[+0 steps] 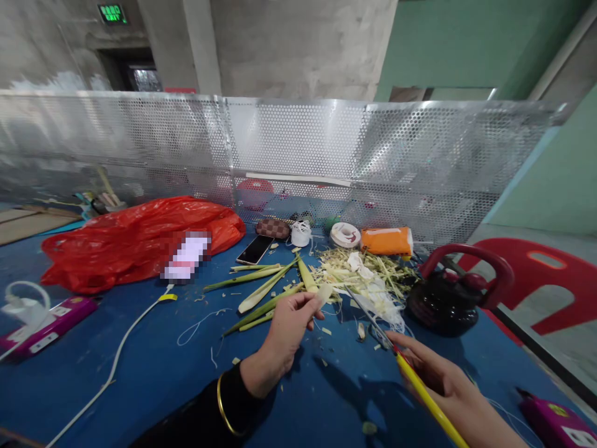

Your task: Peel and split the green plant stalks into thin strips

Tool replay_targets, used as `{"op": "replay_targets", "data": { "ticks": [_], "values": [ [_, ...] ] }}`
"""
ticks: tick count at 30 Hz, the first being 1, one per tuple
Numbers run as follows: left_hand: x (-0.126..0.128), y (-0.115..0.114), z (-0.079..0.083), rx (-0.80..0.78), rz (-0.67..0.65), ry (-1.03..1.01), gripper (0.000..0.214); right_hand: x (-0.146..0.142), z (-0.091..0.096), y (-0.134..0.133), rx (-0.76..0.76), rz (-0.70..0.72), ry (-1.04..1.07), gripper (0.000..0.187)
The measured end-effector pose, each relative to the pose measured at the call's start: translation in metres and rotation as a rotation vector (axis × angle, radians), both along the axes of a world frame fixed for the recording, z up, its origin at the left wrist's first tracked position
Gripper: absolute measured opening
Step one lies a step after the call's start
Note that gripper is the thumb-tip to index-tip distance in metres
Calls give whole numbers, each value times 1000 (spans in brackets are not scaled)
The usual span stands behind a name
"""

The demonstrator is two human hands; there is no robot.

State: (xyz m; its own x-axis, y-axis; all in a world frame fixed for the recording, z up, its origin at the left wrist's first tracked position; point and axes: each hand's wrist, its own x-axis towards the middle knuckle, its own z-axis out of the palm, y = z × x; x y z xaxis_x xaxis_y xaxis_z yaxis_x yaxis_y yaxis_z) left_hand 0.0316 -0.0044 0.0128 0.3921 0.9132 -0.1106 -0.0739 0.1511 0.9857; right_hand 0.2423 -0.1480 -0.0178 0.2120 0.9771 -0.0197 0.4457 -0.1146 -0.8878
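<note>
The left hand (290,322) pinches a pale flat piece (326,291) between thumb and fingers, above the blue table (172,386). Well apart from it, the right hand (441,376) is closed on a yellow-handled tool (425,393) — its slim metal end slants up toward the pale piece (whether they touch, I cannot tell). Long green leaves (267,289) lie just beyond the left hand; a shredded heap (389,270) sits farther right, near a dark kettle (441,306).
</note>
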Motion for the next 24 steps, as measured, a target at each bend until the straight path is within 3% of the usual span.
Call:
{"op": "replay_targets", "data": {
  "ticks": [4, 13, 24],
  "values": [
    [4, 1, 1, -6, -11, 1, 27, -8, 2, 7, -78, 21, 220, 64],
    [20, -3, 3, -3, -59, 65, 20, -21, 2, 1, 1, -12, 330, 59],
    [41, -2, -1, 23, -189, 107, 16, -16, 14, 8, -22, -30, 227, 51]
  ]
}}
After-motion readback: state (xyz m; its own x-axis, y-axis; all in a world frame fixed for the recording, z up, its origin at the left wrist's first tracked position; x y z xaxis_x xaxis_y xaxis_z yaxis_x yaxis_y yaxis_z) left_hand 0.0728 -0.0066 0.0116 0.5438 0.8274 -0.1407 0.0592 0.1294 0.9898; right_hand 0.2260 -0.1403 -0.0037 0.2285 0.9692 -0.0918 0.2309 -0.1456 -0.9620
